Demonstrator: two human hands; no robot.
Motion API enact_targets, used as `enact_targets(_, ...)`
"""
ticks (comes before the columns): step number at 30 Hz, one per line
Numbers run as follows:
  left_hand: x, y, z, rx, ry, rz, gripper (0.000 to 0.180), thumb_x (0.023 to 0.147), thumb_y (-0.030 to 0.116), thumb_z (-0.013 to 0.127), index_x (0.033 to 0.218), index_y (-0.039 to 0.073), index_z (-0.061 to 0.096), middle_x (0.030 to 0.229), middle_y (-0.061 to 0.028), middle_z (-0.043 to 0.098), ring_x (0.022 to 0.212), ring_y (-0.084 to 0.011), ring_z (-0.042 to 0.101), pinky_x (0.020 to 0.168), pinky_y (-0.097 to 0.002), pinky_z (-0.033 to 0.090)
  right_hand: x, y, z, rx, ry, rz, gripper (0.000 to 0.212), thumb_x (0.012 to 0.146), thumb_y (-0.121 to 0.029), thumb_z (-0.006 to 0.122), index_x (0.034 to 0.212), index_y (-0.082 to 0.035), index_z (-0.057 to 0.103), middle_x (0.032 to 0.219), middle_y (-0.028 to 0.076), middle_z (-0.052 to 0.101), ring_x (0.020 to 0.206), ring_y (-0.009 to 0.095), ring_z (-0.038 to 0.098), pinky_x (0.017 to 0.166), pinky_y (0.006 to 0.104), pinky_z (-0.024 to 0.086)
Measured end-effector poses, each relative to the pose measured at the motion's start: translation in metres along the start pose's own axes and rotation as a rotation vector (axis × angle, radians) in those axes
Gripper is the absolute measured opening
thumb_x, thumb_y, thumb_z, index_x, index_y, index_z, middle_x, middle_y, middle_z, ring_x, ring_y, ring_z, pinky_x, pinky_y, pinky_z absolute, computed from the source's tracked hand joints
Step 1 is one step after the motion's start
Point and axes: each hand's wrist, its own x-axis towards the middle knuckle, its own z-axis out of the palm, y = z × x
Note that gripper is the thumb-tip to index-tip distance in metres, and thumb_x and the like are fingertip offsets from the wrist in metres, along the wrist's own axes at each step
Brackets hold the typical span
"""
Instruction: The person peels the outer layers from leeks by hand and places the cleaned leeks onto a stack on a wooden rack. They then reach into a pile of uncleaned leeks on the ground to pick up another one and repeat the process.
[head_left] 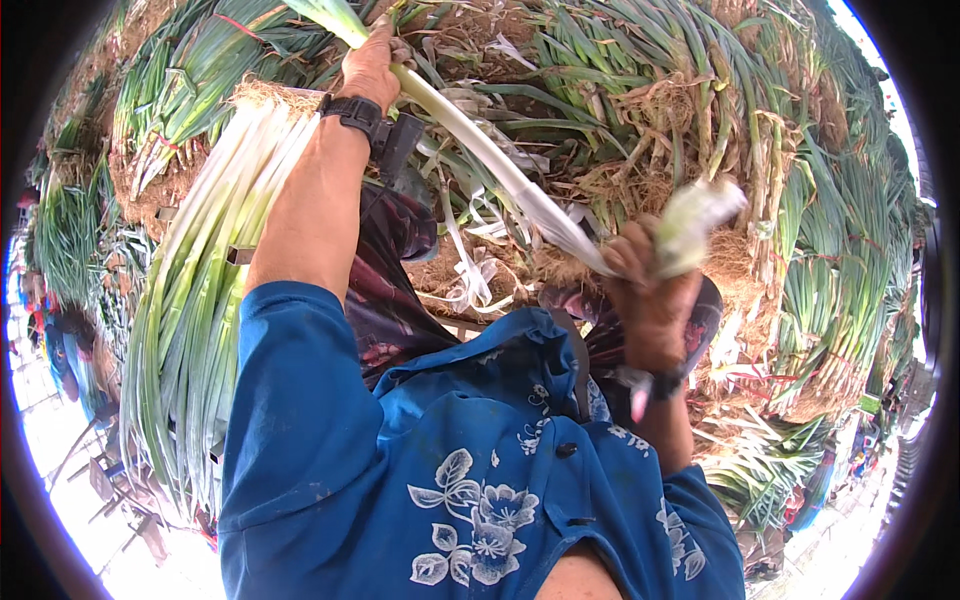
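Observation:
A long green onion slants across the middle, its white shaft running down to the right. My left hand is closed around its upper part, where it turns green. From the lower end a pale outer skin stretches to my right hand, whose fingers are closed on it. A whitish-green clump of peel sticks up beside those fingers, smeared by motion. To the left of my left forearm lies a thick stack of cleaned green onions, white ends uppermost in the picture.
Unpeeled green onions with roots and soil pile up ahead. Tied bundles lie at the far left, more bundles at the right. White peel scraps lie between my knees. A metal bracket juts out by the cleaned stack.

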Motion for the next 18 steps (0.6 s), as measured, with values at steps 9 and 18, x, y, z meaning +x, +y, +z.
enact_targets(9, 0.064, 0.089, -0.082, 0.195, 0.169, 0.219, 0.031, 0.084, 0.029, 0.070, 0.081, 0.003, 0.053, 0.066, -0.0071, 0.055, 0.050, -0.0175, 0.052, 0.045, -0.0371, 0.046, -0.144, -0.195, -0.055, -0.284, -0.151, -0.368, 0.021, 0.092, -0.028, 0.048, 0.091, -0.007, 0.045, 0.070, -0.004, 0.037, 0.052, 0.009, 0.032, 0.059, 0.0266, 0.032)
enact_targets(18, -0.034, 0.005, 0.000, 0.023, -0.023, 0.153, 0.026, 0.087, 0.025, 0.063, 0.100, 0.010, 0.046, 0.070, -0.0052, 0.049, 0.060, -0.0197, 0.052, 0.051, -0.0363, 0.045, 0.096, -0.008, 0.012, -1.899, 0.017, -0.723, 0.053, 0.083, -0.015, 0.067, 0.129, 0.002, 0.047, 0.132, 0.021, 0.049, 0.121, 0.032, 0.049, 0.102, 0.0405, 0.039)
